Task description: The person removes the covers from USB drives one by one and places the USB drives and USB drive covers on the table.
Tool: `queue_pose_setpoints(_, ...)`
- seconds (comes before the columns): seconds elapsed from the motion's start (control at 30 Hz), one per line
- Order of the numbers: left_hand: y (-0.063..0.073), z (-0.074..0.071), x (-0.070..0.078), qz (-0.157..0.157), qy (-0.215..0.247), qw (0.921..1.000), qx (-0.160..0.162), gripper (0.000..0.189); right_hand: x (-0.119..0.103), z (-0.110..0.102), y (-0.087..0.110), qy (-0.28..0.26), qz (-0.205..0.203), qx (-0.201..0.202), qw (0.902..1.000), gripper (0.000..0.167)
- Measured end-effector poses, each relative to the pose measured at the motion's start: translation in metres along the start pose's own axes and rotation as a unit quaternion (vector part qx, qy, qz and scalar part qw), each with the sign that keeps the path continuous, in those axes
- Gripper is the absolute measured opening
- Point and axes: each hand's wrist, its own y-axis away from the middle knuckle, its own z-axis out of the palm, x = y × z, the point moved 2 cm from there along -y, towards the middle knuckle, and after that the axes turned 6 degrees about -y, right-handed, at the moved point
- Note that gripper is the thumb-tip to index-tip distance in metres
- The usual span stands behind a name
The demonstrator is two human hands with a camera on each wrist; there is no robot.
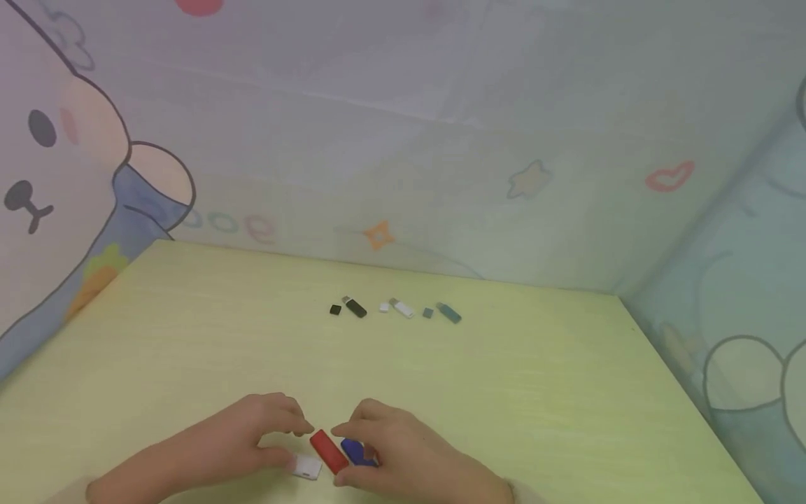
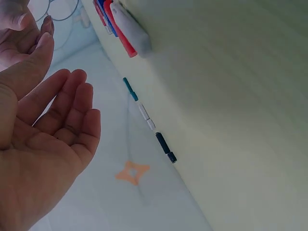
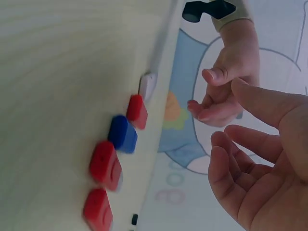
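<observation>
The red oblong block with rounded corners, smooth and plastic-looking (image 1: 329, 452), lies on the desk in the gap between the two hands, slanted, as I watch through the head camera. Behind everything stands the pale backdrop printed with cartoon animals (image 1: 403, 126), meeting the far edge of the pale yellow-green desk (image 1: 567, 392).

Toward the near side of that desk I have both bare hands. The left hand (image 1: 248, 437) is raised on the red block's left, thumb and loosely bent fingers well parted, gripping nothing. The right hand (image 1: 397, 448) is raised on its right, likewise relaxed and unfilled; in my head view its index fingertip and thumb tip appear by opposite ends of the block. The wrist cameras show me both hands clear of the desktop.

The red block sits in a row with others: a white flat plastic-looking block (image 1: 308, 467) just to its left, below the left thumb, and a dark blue oblong block (image 1: 355, 451) just to its right, partly hidden by the right hand. The right-wrist feed gives me two further red blocks (image 3: 106, 166) beyond the blue one.

Near the middle of the desk's far edge lie three slim USB sticks, left to right black (image 1: 355, 308), white (image 1: 403, 309) and teal (image 1: 450, 313). Smallest are their matching square caps (image 1: 336, 309), one just left of each stick.
</observation>
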Motion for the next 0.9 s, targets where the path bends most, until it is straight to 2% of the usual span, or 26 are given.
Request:
queue_pose_setpoints(0.13,0.005,0.006,-0.005,0.022,-0.003,0.9996,0.016,0.029,-0.001,0.012,-0.009,-0.006,-0.015,-0.006,0.9998,0.006)
queue_pose_setpoints(0.23,0.008,0.011,-0.009,0.023,-0.002,0.9996,0.019,0.034,0.001,0.019,-0.015,0.013,-0.019,-0.009,0.9997,0.018)
queue_pose_setpoints(0.37,0.01,0.018,-0.014,0.016,0.014,0.9997,0.014,0.038,0.005,0.028,-0.019,0.04,0.008,-0.015,0.9991,0.007)
queue_pose_setpoints(0.47,0.011,0.021,-0.016,0.006,0.027,0.9996,0.009,0.039,0.008,0.032,-0.022,0.043,0.018,-0.02,0.9987,0.015)
queue_pose_setpoints(0.57,0.011,0.023,-0.017,-0.012,0.029,0.9995,0.001,0.041,0.011,0.035,-0.025,0.044,0.015,-0.028,0.9985,0.016)
queue_pose_setpoints(0.7,0.01,0.025,-0.018,-0.019,0.028,0.9994,0.001,0.041,0.014,0.036,-0.032,0.058,0.007,-0.033,0.9978,0.018)
queue_pose_setpoints(0.9,0.008,0.027,-0.02,-0.037,0.049,0.998,-0.014,0.035,0.017,0.04,-0.043,0.074,0.006,-0.049,0.996,0.022)
